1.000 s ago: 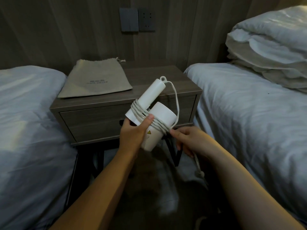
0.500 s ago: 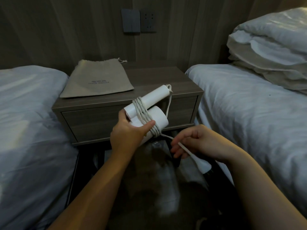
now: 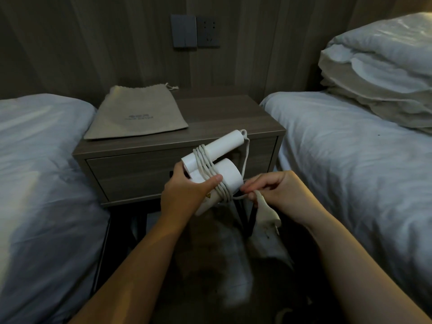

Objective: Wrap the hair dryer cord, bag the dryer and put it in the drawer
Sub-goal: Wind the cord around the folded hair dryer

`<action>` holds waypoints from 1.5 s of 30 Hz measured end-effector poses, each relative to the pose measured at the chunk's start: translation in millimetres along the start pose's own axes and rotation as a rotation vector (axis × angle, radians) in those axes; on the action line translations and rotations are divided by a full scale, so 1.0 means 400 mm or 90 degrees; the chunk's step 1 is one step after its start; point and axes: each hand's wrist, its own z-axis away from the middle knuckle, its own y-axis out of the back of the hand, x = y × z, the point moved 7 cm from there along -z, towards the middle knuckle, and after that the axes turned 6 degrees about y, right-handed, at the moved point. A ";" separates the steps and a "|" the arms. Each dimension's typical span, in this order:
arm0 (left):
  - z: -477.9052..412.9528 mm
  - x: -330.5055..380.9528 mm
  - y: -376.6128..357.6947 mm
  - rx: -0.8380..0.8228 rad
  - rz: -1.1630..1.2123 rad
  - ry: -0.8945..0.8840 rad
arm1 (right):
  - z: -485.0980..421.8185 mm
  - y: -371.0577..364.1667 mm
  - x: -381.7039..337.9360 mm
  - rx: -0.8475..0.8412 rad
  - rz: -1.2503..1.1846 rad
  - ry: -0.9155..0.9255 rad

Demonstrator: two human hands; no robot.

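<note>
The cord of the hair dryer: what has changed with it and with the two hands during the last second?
The right hand has wound nearly all the loose cord around the hair dryer, moving up along the cord until only the plug hangs below its fingers. The dryer's handle tilted lower. The left hand still grips the dryer, thumb on the coils. The bag and the closed drawer stayed as they were.

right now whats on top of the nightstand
A flat beige drawstring bag lies on the nightstand, toward its left side. The rest of the top looks bare. Anything under the bag is hidden.
</note>
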 end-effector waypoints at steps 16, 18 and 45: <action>-0.007 -0.034 -0.022 -0.048 0.102 0.096 | 0.020 0.004 0.053 0.277 -0.204 -0.124; -0.004 -0.031 -0.019 -0.032 0.090 0.087 | 0.026 -0.003 0.064 0.306 -0.220 -0.160; 0.059 0.051 -0.075 -0.140 -0.084 -0.073 | 0.001 0.015 -0.013 0.177 0.405 -0.037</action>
